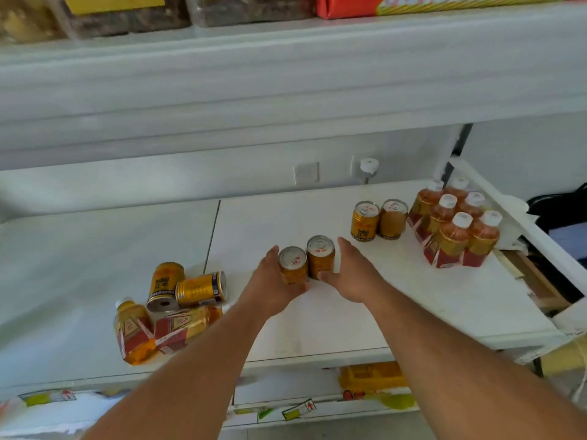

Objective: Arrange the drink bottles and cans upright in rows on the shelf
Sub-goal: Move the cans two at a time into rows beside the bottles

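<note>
Shelf (333, 312), white, wide. Near left: a heap not yet sorted. Two bottles (133, 328) lie on their sides, touching; just behind them two tipped cans (165, 285), one showing its base, one lying flat.

Centre: two upright cans (306, 263) side by side, touching. Left hand (273, 289) cups the left one, thumb curled round its near side. Right hand (349, 276) curls round the right one, fingers behind it, thumb at the near base.

Right, farther back: a pair of standing cans (379, 220), then a block of six upright bottles (454, 223) in two rows at the shelf's right end.

Handling, by judgement: cans stiff, likely full and weighty, smooth metal that may slip; take them round the mid-body. Lying bottles look like soft plastic with loose labels; best gripped at the shoulder or body, not the label, then stood on the base.
</note>
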A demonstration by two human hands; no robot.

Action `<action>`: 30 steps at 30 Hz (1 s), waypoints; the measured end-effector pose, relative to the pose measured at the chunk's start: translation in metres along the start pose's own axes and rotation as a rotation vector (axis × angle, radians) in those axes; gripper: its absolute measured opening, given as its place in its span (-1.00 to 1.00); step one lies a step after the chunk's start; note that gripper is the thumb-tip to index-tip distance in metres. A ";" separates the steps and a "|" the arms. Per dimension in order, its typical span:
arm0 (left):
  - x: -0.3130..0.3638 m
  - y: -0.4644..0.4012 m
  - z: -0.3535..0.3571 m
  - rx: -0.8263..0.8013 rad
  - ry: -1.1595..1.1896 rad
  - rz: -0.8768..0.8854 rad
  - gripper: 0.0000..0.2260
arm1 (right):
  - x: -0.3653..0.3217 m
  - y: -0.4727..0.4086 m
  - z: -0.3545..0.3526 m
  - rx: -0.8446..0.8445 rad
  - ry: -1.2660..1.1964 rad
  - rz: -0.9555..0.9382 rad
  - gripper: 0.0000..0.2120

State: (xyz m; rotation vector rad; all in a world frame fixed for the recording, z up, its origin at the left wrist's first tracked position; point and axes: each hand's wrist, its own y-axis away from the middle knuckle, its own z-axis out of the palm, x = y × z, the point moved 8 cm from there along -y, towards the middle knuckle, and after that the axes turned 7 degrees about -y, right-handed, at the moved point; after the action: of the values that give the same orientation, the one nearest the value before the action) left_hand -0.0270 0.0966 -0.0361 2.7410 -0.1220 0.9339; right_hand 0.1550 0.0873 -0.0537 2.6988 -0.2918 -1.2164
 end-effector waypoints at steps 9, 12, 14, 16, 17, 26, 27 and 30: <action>-0.014 -0.030 0.007 -0.025 0.140 0.069 -0.50 | 0.012 -0.035 0.014 -0.057 -0.305 0.004 -0.08; -0.015 -0.033 0.007 -0.030 0.141 0.086 -0.50 | 0.013 -0.038 0.014 -0.053 -0.330 -0.015 -0.25; -0.016 -0.034 0.006 -0.027 0.140 0.097 -0.50 | 0.012 -0.038 0.013 -0.047 -0.340 -0.034 -0.31; -0.015 -0.034 0.004 -0.025 0.140 0.108 -0.50 | 0.011 -0.038 0.011 -0.031 -0.353 -0.046 -0.33; -0.013 -0.033 0.003 -0.024 0.140 0.115 -0.50 | 0.009 -0.037 0.009 -0.022 -0.361 -0.049 -0.34; 0.011 -0.005 -0.015 -0.007 0.155 0.161 -0.50 | -0.014 -0.001 -0.027 0.048 -0.355 -0.111 -0.34; 0.014 0.001 -0.017 -0.002 0.165 0.164 -0.50 | -0.015 0.006 -0.032 0.050 -0.351 -0.119 -0.35; 0.027 0.020 -0.020 0.012 0.197 0.163 -0.49 | -0.017 0.031 -0.049 0.066 -0.351 -0.153 -0.40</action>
State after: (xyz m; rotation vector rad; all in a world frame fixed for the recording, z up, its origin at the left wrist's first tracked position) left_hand -0.0200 0.0824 -0.0003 2.6628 -0.3080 1.2456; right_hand 0.1769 0.0652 -0.0024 2.5885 -0.1735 -1.7571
